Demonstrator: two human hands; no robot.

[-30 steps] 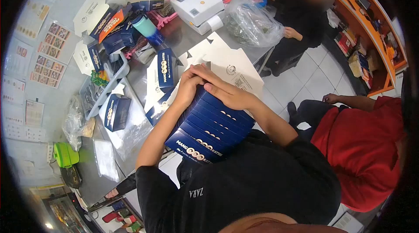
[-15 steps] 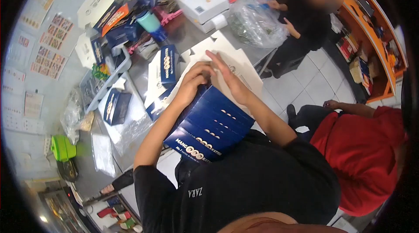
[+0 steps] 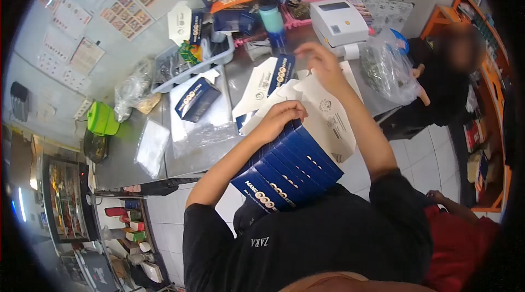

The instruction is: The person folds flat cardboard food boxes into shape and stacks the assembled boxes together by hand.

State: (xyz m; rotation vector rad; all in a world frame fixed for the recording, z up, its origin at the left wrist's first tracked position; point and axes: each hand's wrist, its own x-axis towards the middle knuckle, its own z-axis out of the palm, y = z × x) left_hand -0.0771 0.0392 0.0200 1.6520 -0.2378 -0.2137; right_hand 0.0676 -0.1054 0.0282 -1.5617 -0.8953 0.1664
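A stack of dark blue printed cardboard food boxes (image 3: 287, 169), overlapping like fanned sheets, leans against my black shirt. Its white inner flaps (image 3: 328, 111) rise on the far side. My left hand (image 3: 285, 112) is closed over the stack's upper edge, with its fingers bent around the cardboard. Above the white flaps, my right hand (image 3: 322, 69) is raised with fingers apart and holds nothing. Just beyond, another flat box (image 3: 265, 84) with a blue printed panel lies on the metal table (image 3: 208, 152).
A folded blue box (image 3: 197, 99) sits by a light-blue basket (image 3: 192, 68). Behind are a teal bottle (image 3: 272, 21) and a white label printer (image 3: 340, 23). A person in black (image 3: 437, 79) is beside a clear plastic bag (image 3: 385, 68); another person wears red (image 3: 459, 243).
My right hand has lifted off the stack and its fingers have spread. My left hand stays at the stack's top edge. The camera view has turned, shifting the table to the right.
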